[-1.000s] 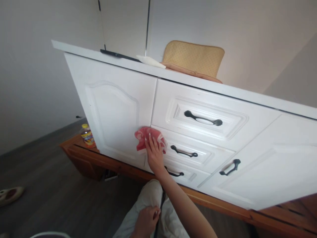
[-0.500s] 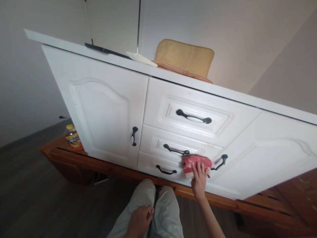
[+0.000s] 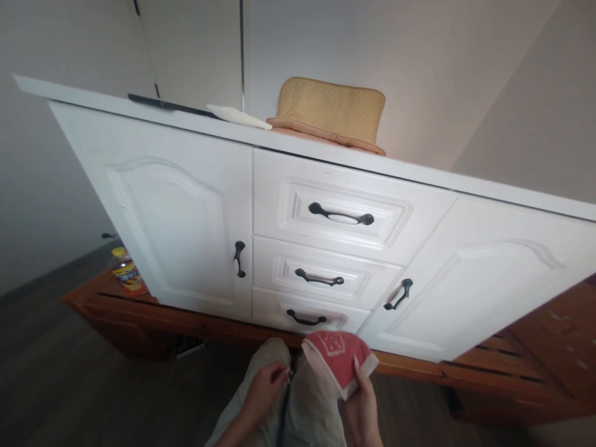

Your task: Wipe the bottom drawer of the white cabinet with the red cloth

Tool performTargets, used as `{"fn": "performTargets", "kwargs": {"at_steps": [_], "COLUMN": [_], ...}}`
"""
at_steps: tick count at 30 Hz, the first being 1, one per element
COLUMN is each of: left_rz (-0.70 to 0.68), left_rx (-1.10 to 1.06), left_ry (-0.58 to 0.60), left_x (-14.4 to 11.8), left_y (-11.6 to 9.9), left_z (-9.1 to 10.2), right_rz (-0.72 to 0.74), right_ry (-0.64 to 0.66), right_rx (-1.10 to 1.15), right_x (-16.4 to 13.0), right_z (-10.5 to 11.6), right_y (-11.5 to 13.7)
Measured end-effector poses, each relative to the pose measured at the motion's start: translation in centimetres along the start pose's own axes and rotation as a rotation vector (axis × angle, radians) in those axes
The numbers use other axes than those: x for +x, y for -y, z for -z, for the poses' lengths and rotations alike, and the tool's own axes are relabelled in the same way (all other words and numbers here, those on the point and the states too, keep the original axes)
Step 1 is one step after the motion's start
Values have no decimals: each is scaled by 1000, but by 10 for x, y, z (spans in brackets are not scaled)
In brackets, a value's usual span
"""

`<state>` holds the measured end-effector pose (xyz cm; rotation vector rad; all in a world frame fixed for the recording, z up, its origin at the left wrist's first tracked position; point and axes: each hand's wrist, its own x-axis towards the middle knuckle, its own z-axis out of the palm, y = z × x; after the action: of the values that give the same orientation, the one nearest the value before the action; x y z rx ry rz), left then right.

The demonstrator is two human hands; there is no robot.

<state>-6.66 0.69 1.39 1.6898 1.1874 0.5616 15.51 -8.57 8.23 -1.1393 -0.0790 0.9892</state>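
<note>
right hand [image 3: 362, 406] grasping red cloth [image 3: 338, 360] above knee | left hand [image 3: 263, 385] curled on trousers [image 3: 305, 397]

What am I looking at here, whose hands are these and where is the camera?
The camera sits on a person's head, looking forward and down, so the white cabinet looks tilted. There is no machine, just two bare hands. The right hand holds a red cloth above the person's knees, away from the cabinet. The left hand rests on the left knee and holds nothing. On top of the cabinet lie a tan cushion, a flat white thing and a dark strip. A yellow-capped bottle stands on the wooden base at the left.
</note>
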Motion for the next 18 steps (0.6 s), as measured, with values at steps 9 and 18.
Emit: {"fn": "performTargets", "kwargs": {"at_steps": [9,18], "left_rz": [-311,-341], "left_rx": [9,49], "left_ry": [-219,-184], "left_x": [79,88], "left_y": [-85,-66], "left_z": [27,-9], "right_rz": [-383,-405], "right_ry": [168,320], "right_rx": [-146,4], "right_x": [-3,-7], "right_z": [64,74], "right_y": [-91,-98]}}
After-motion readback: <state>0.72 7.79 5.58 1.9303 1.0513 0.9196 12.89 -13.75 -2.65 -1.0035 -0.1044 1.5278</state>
